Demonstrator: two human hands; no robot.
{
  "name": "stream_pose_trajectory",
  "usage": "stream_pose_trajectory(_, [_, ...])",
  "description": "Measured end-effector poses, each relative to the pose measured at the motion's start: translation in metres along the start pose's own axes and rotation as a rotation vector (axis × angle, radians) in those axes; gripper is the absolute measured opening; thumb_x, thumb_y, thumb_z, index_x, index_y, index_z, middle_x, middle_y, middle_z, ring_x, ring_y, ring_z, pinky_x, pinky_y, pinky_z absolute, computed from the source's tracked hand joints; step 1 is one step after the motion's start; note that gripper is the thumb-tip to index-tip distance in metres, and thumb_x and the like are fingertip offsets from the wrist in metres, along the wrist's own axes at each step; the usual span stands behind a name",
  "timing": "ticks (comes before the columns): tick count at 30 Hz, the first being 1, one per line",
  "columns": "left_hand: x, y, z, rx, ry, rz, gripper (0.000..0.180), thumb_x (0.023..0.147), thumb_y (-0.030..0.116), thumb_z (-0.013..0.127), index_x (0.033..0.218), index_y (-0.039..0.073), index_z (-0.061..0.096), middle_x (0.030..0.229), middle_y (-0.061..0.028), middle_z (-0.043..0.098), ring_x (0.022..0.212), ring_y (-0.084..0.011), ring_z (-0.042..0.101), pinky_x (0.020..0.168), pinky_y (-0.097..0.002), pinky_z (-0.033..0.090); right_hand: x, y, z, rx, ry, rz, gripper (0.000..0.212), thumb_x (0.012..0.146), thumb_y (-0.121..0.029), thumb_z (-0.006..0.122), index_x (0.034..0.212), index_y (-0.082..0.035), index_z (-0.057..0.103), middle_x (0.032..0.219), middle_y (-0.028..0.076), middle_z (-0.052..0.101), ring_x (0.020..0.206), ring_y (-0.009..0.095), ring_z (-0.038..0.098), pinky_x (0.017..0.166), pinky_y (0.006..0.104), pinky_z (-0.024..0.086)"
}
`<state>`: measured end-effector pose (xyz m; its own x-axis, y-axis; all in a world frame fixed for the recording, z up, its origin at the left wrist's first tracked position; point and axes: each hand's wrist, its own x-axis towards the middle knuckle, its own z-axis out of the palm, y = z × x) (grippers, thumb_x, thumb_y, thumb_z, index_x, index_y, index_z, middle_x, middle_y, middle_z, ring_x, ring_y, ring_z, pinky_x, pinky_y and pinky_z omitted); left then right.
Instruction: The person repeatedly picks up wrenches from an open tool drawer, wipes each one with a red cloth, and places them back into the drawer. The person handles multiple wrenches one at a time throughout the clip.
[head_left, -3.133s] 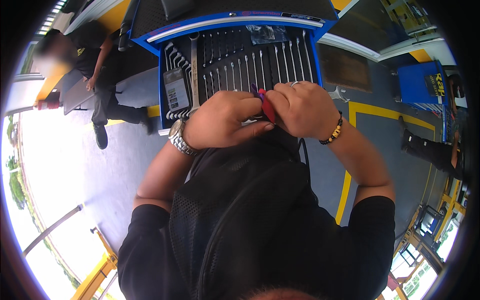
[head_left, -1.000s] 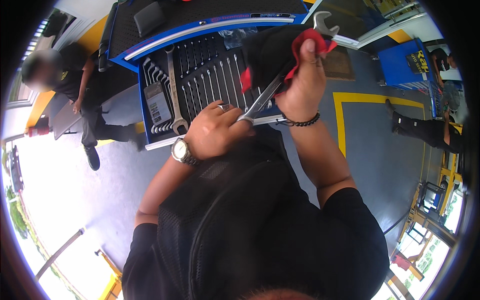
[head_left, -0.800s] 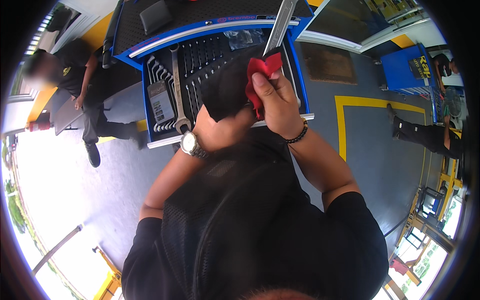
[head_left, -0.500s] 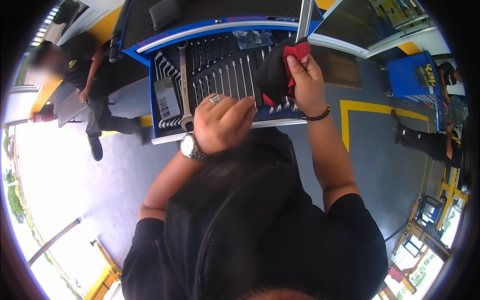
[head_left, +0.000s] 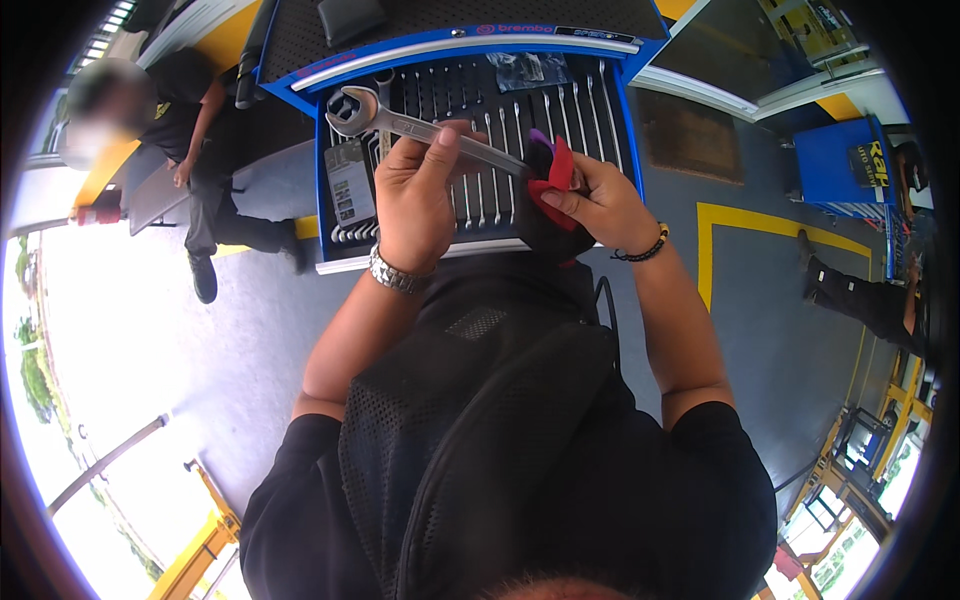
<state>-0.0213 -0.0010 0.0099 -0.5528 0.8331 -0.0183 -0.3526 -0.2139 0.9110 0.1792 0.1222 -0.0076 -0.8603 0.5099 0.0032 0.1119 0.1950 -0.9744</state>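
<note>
Above an open drawer, a large silver wrench [head_left: 405, 125] lies slanted across both hands, its open jaw pointing to the left. My left hand [head_left: 418, 195] is closed on its shaft, thumb on top. My right hand [head_left: 605, 205] grips a black-and-red cloth item [head_left: 555, 190], maybe a glove, with a bit of purple showing. This cloth covers the wrench's right end, so that end is hidden. Under my hands, the blue drawer [head_left: 340, 267] holds rows of silver wrenches [head_left: 497, 190] in dark foam, with another large wrench [head_left: 384, 80] partly behind the held one.
A clear plastic bag [head_left: 528, 72] lies at the drawer's back. On the cabinet's black top [head_left: 440, 20] rests a dark flat case [head_left: 350, 18]. One person [head_left: 185, 125] sits at the left; another [head_left: 865, 300] is at the far right, near a blue cabinet [head_left: 835, 165].
The wrench has swung from upright at the right to slanting leftward across the drawer. My left hand has left the drawer's wrenches and taken hold of its shaft. My right hand has come lower.
</note>
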Motion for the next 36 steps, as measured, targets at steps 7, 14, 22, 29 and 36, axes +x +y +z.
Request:
stream_pose_trajectory(7, [-0.004, -0.018, -0.003, -0.287, 0.135, -0.100, 0.028, 0.103, 0.019, 0.059, 0.116, -0.005, 0.065, 0.108, -0.0187, 0.071, 0.093, -0.0232, 0.071, 0.084, -0.0367, 0.058, 0.002, 0.021, 0.015, 0.034, 0.393, -0.135, 0.030, 0.096, -0.029, 0.071, 0.107, -0.002, 0.066, 0.088, 0.000, 0.068, 0.078, 0.006, 0.058, 0.072, 0.0244, 0.047])
stream_pose_trajectory(14, [-0.032, -0.033, 0.003, -0.074, -0.140, 0.022, 0.023, 0.103, 0.008, 0.054, 0.123, -0.001, 0.062, 0.120, -0.0229, 0.067, 0.109, -0.0285, 0.067, 0.092, -0.0410, 0.056, 0.013, 0.024, 0.010, 0.402, 0.786, -0.010, 0.027, 0.104, -0.027, 0.058, 0.110, -0.004, 0.070, 0.089, -0.001, 0.066, 0.079, 0.008, 0.059, 0.073, 0.0257, 0.048])
stream_pose_trajectory(22, [-0.025, -0.035, 0.011, -0.383, -0.048, -0.111, 0.025, 0.103, 0.014, 0.055, 0.123, 0.000, 0.060, 0.122, -0.0192, 0.067, 0.106, -0.0284, 0.068, 0.090, -0.0396, 0.058, 0.011, 0.004, -0.001, 1.186, 0.873, 0.099, 0.031, 0.104, -0.031, 0.054, 0.120, -0.005, 0.063, 0.104, 0.008, 0.071, 0.093, 0.022, 0.070, 0.082, 0.0352, 0.058])
stream_pose_trajectory(29, [-0.018, -0.028, -0.004, -0.509, 0.037, -0.222, 0.026, 0.102, 0.016, 0.059, 0.121, -0.001, 0.059, 0.117, -0.0185, 0.069, 0.098, -0.0264, 0.071, 0.084, -0.0372, 0.059, -0.018, 0.019, -0.024, 1.045, 0.616, -0.206, 0.048, 0.107, -0.041, 0.042, 0.135, -0.004, 0.055, 0.129, 0.012, 0.063, 0.121, 0.027, 0.060, 0.106, 0.0436, 0.045])
stream_pose_trajectory(36, [-0.005, -0.053, -0.004, -0.352, 0.023, -0.339, 0.026, 0.102, 0.016, 0.058, 0.121, -0.003, 0.057, 0.110, -0.0175, 0.070, 0.094, -0.0221, 0.071, 0.079, -0.0325, 0.060, -0.031, 0.027, 0.000, -0.059, 0.407, -0.069, 0.025, 0.103, -0.020, 0.057, 0.118, -0.002, 0.064, 0.095, 0.006, 0.068, 0.083, 0.014, 0.062, 0.075, 0.0303, 0.049])
